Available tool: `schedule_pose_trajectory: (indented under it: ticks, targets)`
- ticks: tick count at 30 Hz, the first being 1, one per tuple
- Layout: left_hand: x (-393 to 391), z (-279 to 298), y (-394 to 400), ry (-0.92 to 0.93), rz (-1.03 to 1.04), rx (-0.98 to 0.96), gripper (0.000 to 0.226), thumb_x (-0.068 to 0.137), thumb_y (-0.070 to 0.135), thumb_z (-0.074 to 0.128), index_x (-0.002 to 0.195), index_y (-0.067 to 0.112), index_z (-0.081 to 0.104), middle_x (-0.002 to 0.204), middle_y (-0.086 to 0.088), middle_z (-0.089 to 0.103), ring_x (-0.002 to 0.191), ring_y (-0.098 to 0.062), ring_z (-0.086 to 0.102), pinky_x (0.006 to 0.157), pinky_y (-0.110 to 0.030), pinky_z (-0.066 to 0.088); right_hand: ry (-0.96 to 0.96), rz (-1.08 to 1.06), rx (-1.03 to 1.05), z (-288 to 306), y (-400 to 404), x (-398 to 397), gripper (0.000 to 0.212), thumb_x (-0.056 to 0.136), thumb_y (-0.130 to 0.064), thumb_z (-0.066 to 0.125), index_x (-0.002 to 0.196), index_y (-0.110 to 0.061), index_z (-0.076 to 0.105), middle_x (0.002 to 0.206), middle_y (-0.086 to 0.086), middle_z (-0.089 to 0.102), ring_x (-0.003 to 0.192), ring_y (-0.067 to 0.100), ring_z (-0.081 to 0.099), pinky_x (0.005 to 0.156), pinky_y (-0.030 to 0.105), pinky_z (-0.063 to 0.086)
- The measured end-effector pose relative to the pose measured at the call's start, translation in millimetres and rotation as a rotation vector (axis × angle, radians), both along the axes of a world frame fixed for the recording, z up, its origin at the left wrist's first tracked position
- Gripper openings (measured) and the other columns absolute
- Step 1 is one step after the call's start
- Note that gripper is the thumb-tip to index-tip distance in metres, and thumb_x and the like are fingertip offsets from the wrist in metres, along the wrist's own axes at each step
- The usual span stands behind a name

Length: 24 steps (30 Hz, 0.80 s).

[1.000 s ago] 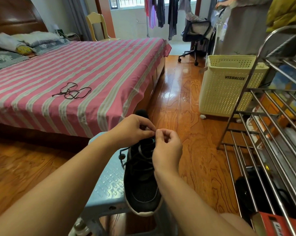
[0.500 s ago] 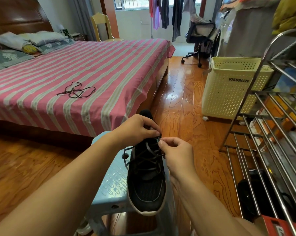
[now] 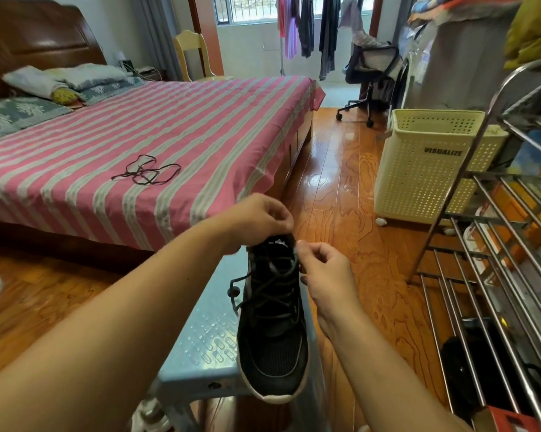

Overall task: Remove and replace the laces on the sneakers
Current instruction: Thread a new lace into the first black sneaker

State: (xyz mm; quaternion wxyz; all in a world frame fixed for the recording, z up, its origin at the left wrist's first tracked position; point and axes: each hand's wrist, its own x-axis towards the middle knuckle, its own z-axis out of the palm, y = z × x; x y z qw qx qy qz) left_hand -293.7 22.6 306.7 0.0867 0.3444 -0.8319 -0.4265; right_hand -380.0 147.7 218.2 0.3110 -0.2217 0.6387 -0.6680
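Head view: the black sneaker (image 3: 274, 325) lies on the blue stool (image 3: 207, 344), long axis running away from the person, toe nearest. Left hand (image 3: 260, 218) and right hand (image 3: 323, 266) grip at its collar, each apparently pinching the lace (image 3: 272, 289). A spare lace (image 3: 147, 173) lies on the bed (image 3: 76, 145).

- The sneaker's (image 3: 272, 332) collar is covered by the left hand (image 3: 256, 219).
- What the right hand's (image 3: 322, 269) curled fingers pinch cannot be made out.
- The metal rack (image 3: 493, 244) is cut off by the right edge.
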Motion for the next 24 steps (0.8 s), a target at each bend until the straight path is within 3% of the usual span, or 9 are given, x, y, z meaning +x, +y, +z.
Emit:
schedule_pose_trajectory:
  ticks: [2, 4, 6, 10, 12, 15, 17, 21, 24]
  targets:
    - [1, 23, -13, 0.188, 0.180, 0.055, 0.011, 0.102, 0.010, 0.058, 0.100, 0.003, 0.066, 0.088, -0.010, 0.065, 0.075, -0.020, 0.062, 0.075, -0.034, 0.057, -0.037, 0.059, -0.006, 1, 1, -2, 0.031, 0.106, -0.038, 0.044, 0.100, -0.023, 0.071, 0.086, -0.008, 0.072, 0.084, 0.008, 0.068, 0.078, 0.028, 0.054]
    - [3, 50, -27, 0.469, 0.382, 0.175, 0.011, 0.106, 0.007, 0.050, 0.099, 0.004, 0.058, 0.080, -0.010, 0.061, 0.063, -0.017, 0.062, 0.066, -0.032, 0.059, 0.140, 0.107, 0.023, -1, 0, -4, 0.027, 0.107, -0.031, 0.043, 0.111, -0.032, 0.070, 0.100, -0.012, 0.068, 0.089, 0.002, 0.063, 0.081, 0.018, 0.050]
    - [8, 68, -40, 0.605, 0.433, 0.134, 0.011, 0.108, 0.009, 0.047, 0.099, 0.008, 0.054, 0.076, -0.009, 0.060, 0.064, -0.021, 0.066, 0.069, -0.038, 0.062, 0.351, 0.165, 0.104, -5, -4, -4, 0.028, 0.103, -0.022, 0.049, 0.120, -0.035, 0.068, 0.112, -0.010, 0.054, 0.097, 0.003, 0.056, 0.079, 0.009, 0.043]
    - [16, 72, -38, 0.532, 0.303, 0.150, 0.012, 0.107, 0.012, 0.049, 0.097, 0.011, 0.054, 0.078, -0.010, 0.063, 0.074, -0.028, 0.070, 0.076, -0.043, 0.063, 0.667, 0.222, 0.202, -11, -13, 0, 0.023, 0.098, -0.026, 0.057, 0.113, -0.033, 0.073, 0.113, -0.010, 0.052, 0.113, 0.010, 0.052, 0.095, 0.023, 0.040]
    - [17, 68, -29, 0.435, 0.234, 0.151, 0.010, 0.107, 0.014, 0.051, 0.098, 0.011, 0.055, 0.080, -0.010, 0.065, 0.077, -0.027, 0.071, 0.076, -0.041, 0.062, 0.536, 0.179, 0.064, -5, -16, 4, 0.022, 0.099, -0.029, 0.058, 0.120, -0.032, 0.066, 0.118, -0.010, 0.055, 0.116, 0.008, 0.053, 0.102, 0.029, 0.044]
    - [17, 64, -21, 0.396, 0.172, 0.138, 0.009, 0.106, 0.014, 0.052, 0.100, 0.009, 0.056, 0.081, -0.010, 0.066, 0.076, -0.025, 0.069, 0.075, -0.036, 0.061, 0.523, 0.317, 0.088, 1, -20, 9, 0.061, 0.092, -0.040, 0.069, 0.146, -0.030, 0.043, 0.132, -0.013, 0.046, 0.121, 0.003, 0.046, 0.107, 0.030, 0.038]
    - [17, 64, -19, 0.417, 0.160, 0.133, 0.008, 0.106, 0.012, 0.052, 0.101, 0.008, 0.056, 0.080, -0.010, 0.067, 0.074, -0.023, 0.069, 0.074, -0.036, 0.061, 0.575, 0.309, 0.144, -3, -26, 8, 0.069, 0.090, -0.038, 0.072, 0.150, -0.030, 0.039, 0.130, -0.010, 0.044, 0.121, 0.007, 0.045, 0.107, 0.032, 0.039]
    - [24, 52, -17, 0.464, 0.197, 0.131, 0.008, 0.105, 0.012, 0.054, 0.099, 0.009, 0.058, 0.080, -0.007, 0.069, 0.075, -0.022, 0.070, 0.075, -0.036, 0.060, 0.485, 0.205, 0.066, 6, -44, -2, 0.038, 0.096, -0.033, 0.065, 0.133, -0.032, 0.058, 0.113, -0.004, 0.052, 0.104, 0.012, 0.056, 0.087, 0.019, 0.044]
    - [31, 25, -15, 0.453, 0.212, 0.122, 0.009, 0.105, 0.016, 0.055, 0.098, 0.015, 0.060, 0.089, -0.005, 0.072, 0.085, -0.017, 0.070, 0.080, -0.033, 0.057, 0.430, 0.244, 0.044, 12, -55, -15, 0.013, 0.093, -0.038, 0.066, 0.099, -0.031, 0.075, 0.111, 0.002, 0.066, 0.104, 0.016, 0.065, 0.095, 0.034, 0.053]
